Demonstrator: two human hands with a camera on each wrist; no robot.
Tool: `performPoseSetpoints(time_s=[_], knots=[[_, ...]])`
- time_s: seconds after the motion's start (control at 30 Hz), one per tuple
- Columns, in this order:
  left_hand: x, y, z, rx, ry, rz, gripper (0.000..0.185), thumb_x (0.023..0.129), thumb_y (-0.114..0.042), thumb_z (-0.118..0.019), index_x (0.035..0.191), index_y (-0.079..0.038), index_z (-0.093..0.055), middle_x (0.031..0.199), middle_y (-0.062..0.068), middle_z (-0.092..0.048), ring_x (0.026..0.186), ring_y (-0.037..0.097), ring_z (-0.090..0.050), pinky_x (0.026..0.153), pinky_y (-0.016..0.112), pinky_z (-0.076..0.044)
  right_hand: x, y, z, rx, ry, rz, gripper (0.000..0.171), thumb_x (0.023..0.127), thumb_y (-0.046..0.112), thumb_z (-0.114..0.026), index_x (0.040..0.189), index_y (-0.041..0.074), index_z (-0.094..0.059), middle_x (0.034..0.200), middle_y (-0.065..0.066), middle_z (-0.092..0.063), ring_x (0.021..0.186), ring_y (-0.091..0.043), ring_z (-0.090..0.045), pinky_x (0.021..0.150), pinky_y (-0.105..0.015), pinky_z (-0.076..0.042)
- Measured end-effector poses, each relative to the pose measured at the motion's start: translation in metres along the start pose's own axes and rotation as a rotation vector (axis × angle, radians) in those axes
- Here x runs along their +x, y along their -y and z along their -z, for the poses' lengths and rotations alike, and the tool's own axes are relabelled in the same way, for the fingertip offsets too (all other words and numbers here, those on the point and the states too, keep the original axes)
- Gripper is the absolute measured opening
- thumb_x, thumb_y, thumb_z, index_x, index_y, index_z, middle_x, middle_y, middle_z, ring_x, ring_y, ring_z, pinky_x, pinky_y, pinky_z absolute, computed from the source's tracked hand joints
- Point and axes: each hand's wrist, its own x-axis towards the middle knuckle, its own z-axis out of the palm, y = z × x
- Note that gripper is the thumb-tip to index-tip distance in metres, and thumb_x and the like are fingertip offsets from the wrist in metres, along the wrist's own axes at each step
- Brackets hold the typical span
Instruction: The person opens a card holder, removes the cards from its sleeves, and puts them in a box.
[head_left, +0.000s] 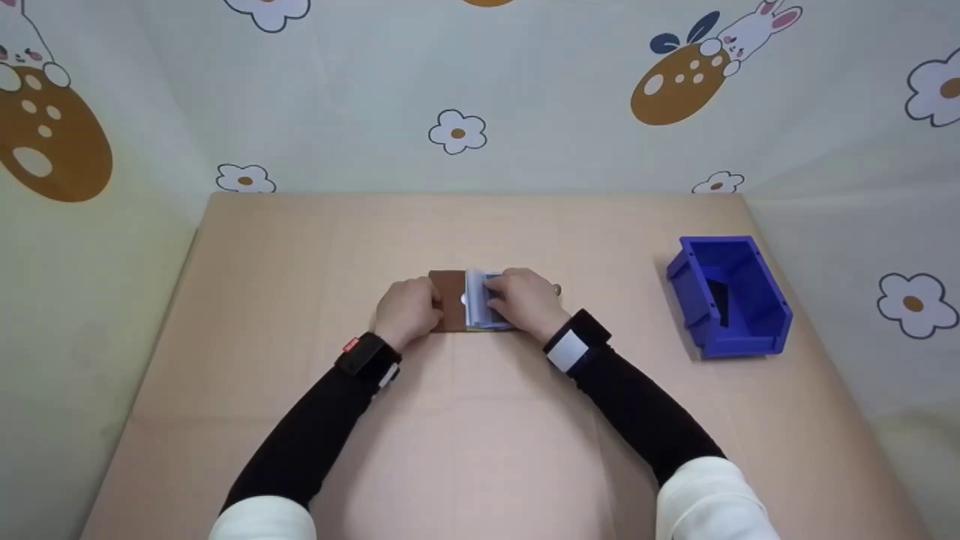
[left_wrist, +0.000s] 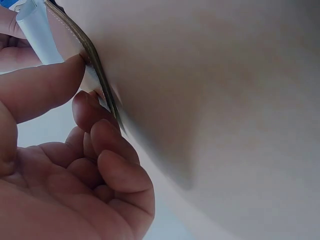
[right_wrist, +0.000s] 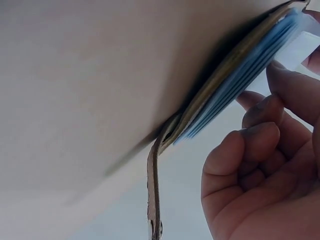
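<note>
A brown card holder (head_left: 452, 319) lies spread out on the table, its clear plastic sleeves (head_left: 475, 304) standing up in a curl near the middle. My left hand (head_left: 407, 311) pinches the outer edge of the bare left cover between thumb and finger, as the left wrist view shows. Over the right half, my right hand (head_left: 529, 304) has its thumb and curled fingers at the sleeves, pinching them. A stack of bluish sleeves (right_wrist: 240, 75) fans out in the right wrist view, where a strap (right_wrist: 154, 185) with a snap juts from the holder. Part of the right cover is hidden under my right hand.
To the right stands a blue plastic bin (head_left: 739, 346) with a flat black piece (head_left: 718, 300) inside. The table (head_left: 300, 247) has a pale tan covering. Patterned cloth walls (head_left: 360, 112) rise at the back and both sides.
</note>
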Motion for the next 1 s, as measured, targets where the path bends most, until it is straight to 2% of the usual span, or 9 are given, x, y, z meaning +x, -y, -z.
performPoseSetpoints(time_s=[0.2,0.4,0.53,0.73,0.87,1.0], knots=[[0.000,0.000,0.001,0.007,-0.009,-0.027,0.014,0.079,-0.004,-0.073,0.093,0.000,-0.073,0.090,0.012,-0.071,0.080,0.028,-0.064,0.072,0.042,-0.052,0.000,0.000,0.000,0.000,0.006,-0.021,0.025,0.087,0.015,-0.075,0.111,0.009,-0.075,0.096,-0.012,-0.070,0.094,-0.028,-0.066,0.080,-0.041,-0.051],[0.000,-0.008,0.004,0.016,-0.063,-0.067,0.009,0.080,-0.006,-0.073,0.089,-0.003,-0.071,0.086,0.009,-0.069,0.082,0.029,-0.063,0.073,0.043,-0.051,0.000,0.001,0.001,-0.001,0.013,-0.043,0.029,0.087,0.015,-0.075,0.115,0.010,-0.074,0.101,-0.012,-0.070,0.096,-0.028,-0.066,0.080,-0.042,-0.052],[0.000,-0.020,0.002,0.034,-0.092,-0.132,0.010,0.082,-0.010,-0.074,0.085,-0.004,-0.067,0.083,0.009,-0.066,0.081,0.029,-0.061,0.071,0.043,-0.050,-0.001,0.000,0.001,0.011,-0.002,-0.028,0.027,0.087,0.013,-0.075,0.113,0.009,-0.075,0.098,-0.013,-0.070,0.093,-0.029,-0.066,0.078,-0.043,-0.052],[-0.001,-0.035,-0.008,0.059,-0.072,-0.244,0.018,0.080,-0.012,-0.076,0.094,-0.003,-0.069,0.093,0.011,-0.067,0.090,0.031,-0.059,0.077,0.044,-0.049,-0.001,-0.001,-0.001,0.004,-0.029,-0.010,0.021,0.086,0.013,-0.075,0.107,0.008,-0.076,0.092,-0.011,-0.069,0.089,-0.027,-0.066,0.077,-0.042,-0.051],[-0.001,-0.039,-0.014,0.097,-0.072,-0.299,0.019,0.077,-0.012,-0.077,0.091,-0.004,-0.067,0.088,0.009,-0.065,0.083,0.029,-0.058,0.075,0.042,-0.046,0.000,0.000,0.000,0.020,-0.019,-0.022,0.015,0.087,0.012,-0.074,0.102,0.011,-0.076,0.089,-0.009,-0.069,0.086,-0.026,-0.065,0.075,-0.042,-0.051],[0.000,-0.039,-0.018,0.139,-0.099,-0.353,0.014,0.079,-0.011,-0.073,0.088,-0.004,-0.064,0.084,0.010,-0.065,0.079,0.030,-0.059,0.075,0.043,-0.045,0.000,0.000,0.000,0.010,-0.012,-0.029,0.015,0.087,0.013,-0.074,0.102,0.012,-0.076,0.090,-0.008,-0.069,0.087,-0.025,-0.065,0.075,-0.041,-0.052]])
